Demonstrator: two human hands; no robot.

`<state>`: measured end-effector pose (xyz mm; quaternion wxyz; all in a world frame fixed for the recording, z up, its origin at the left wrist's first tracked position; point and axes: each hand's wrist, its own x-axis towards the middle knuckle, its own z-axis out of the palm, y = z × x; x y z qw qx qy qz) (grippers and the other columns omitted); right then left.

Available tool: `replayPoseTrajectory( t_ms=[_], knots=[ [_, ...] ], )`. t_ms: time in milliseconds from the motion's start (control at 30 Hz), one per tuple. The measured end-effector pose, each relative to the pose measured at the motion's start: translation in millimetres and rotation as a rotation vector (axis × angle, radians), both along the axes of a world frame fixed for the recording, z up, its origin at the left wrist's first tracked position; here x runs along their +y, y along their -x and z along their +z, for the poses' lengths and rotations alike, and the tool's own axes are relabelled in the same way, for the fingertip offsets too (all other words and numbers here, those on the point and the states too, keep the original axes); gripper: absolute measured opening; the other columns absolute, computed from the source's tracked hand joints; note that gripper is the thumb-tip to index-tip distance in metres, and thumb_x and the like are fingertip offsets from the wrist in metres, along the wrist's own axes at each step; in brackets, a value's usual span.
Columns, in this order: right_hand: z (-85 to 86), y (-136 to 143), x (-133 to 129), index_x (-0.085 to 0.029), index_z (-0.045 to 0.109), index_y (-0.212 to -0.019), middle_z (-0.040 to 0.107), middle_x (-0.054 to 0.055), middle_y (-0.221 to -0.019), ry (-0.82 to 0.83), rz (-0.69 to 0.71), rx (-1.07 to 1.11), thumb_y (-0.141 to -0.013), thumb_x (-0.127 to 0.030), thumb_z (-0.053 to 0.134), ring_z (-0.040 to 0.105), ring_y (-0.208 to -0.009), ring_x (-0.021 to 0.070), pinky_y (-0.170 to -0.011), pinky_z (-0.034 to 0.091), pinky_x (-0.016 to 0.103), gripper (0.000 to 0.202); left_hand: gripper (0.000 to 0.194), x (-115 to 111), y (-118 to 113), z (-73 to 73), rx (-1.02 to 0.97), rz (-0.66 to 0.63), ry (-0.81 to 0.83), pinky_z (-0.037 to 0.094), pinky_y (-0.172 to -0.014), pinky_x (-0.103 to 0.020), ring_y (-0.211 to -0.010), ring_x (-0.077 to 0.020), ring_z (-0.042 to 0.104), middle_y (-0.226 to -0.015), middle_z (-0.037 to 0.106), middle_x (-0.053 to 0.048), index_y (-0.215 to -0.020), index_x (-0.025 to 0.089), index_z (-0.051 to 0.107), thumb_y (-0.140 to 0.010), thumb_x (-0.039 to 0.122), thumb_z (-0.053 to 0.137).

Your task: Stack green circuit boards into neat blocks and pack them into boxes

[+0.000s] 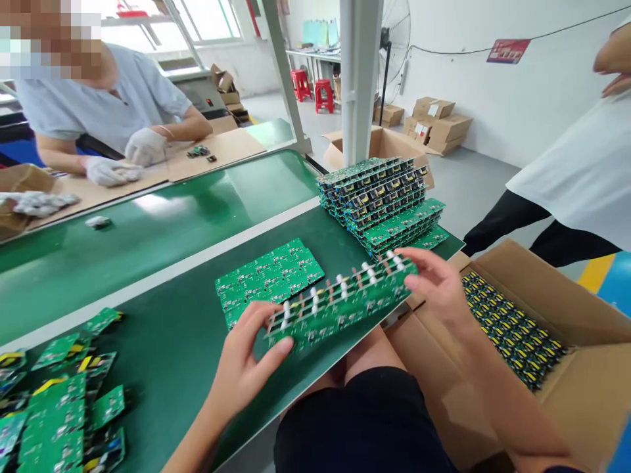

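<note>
A long green circuit board panel (340, 309) is held up on edge above the front of the green table, with white and reddish parts along its upper side. My left hand (251, 355) grips its left end between thumb and fingers. The right end is pinched by my right hand (436, 282). Just behind, a flat green board panel (271, 276) lies on the table (182, 368). Tall stacks of boards (379, 197) stand at the table's right end. Loose small boards and panels (54, 420) are piled at the lower left.
An open cardboard box (507, 263) full of boards is on the right. Across the green belt (197, 203), a person in white gloves (145, 146) works. Someone in a white shirt (582, 157) stands at the right. A metal post (361, 79) rises behind the stacks.
</note>
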<state>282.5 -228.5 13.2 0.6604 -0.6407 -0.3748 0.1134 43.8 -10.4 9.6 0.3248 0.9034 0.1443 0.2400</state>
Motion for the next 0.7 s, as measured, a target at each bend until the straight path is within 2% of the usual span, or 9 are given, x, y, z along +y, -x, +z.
replayPoseTrajectory(
  t_ms=[100,167,267,333,467,633,700],
  knots=[
    [30.4,-43,0,-0.024,0.069,-0.097,0.066,0.001,-0.085,0.009,-0.216,-0.031,-0.079,-0.051,0.070,0.062,-0.069,0.0146,-0.059,0.055,0.028,0.033,0.034,-8,-62,27.8,0.038,0.030,0.370,0.045,-0.062,-0.032,-0.071,-0.0177,0.054,-0.075,0.055,-0.001,-0.084,0.022,0.058,-0.084,0.055,0.052],
    [48.1,-80,3,-0.021,0.066,-0.084,0.057,0.000,-0.070,0.054,-0.318,-0.054,-0.082,-0.055,0.064,0.052,-0.054,0.0115,-0.047,0.046,0.026,0.035,0.042,-14,-105,40.2,0.065,-0.024,0.664,0.044,-0.060,-0.030,-0.070,-0.0166,0.055,-0.074,0.055,-0.001,-0.076,0.021,0.056,-0.083,0.062,0.049],
    [66.8,-129,9,-0.019,0.055,-0.067,0.048,-0.001,-0.054,0.202,-0.415,-0.027,-0.085,-0.055,0.058,0.042,-0.043,0.0093,-0.037,0.035,0.023,0.040,0.049,-21,-159,48.7,0.169,-0.014,0.942,0.036,-0.052,-0.026,-0.060,-0.0131,0.052,-0.065,0.047,0.002,-0.069,0.021,0.049,-0.077,0.069,0.053],
    [73.4,-150,13,-0.019,0.052,-0.062,0.049,0.000,-0.050,0.320,-0.454,0.048,-0.087,-0.048,0.056,0.041,-0.041,0.0090,-0.036,0.033,0.022,0.038,0.053,-23,-183,48.7,0.232,-0.001,1.019,0.033,-0.049,-0.024,-0.056,-0.0108,0.050,-0.065,0.044,0.003,-0.067,0.020,0.045,-0.074,0.073,0.053],
    [75.5,-166,19,-0.019,0.051,-0.060,0.049,0.000,-0.047,0.509,-0.484,0.150,-0.088,-0.038,0.053,0.042,-0.038,0.0084,-0.035,0.033,0.021,0.034,0.061,-21,-204,43.0,0.302,-0.006,1.044,0.031,-0.047,-0.024,-0.052,-0.0096,0.047,-0.065,0.045,0.003,-0.064,0.020,0.045,-0.071,0.080,0.050],
    [72.5,-172,25,-0.018,0.053,-0.066,0.054,0.001,-0.050,0.617,-0.467,0.135,-0.090,-0.038,0.051,0.045,-0.041,0.0085,-0.039,0.035,0.021,0.031,0.063,-18,-204,42.0,0.338,-0.024,1.047,0.032,-0.048,-0.023,-0.054,-0.0098,0.046,-0.065,0.046,0.003,-0.064,0.020,0.046,-0.070,0.083,0.048],
    [71.9,-175,26,-0.015,0.054,-0.069,0.057,0.003,-0.053,0.658,-0.473,0.095,-0.091,-0.038,0.048,0.045,-0.043,0.0073,-0.045,0.037,0.022,0.032,0.063,-18,-203,44.8,0.360,-0.042,1.000,0.032,-0.049,-0.024,-0.055,-0.0101,0.047,-0.068,0.048,0.002,-0.065,0.020,0.047,-0.072,0.082,0.047]
  ],
)
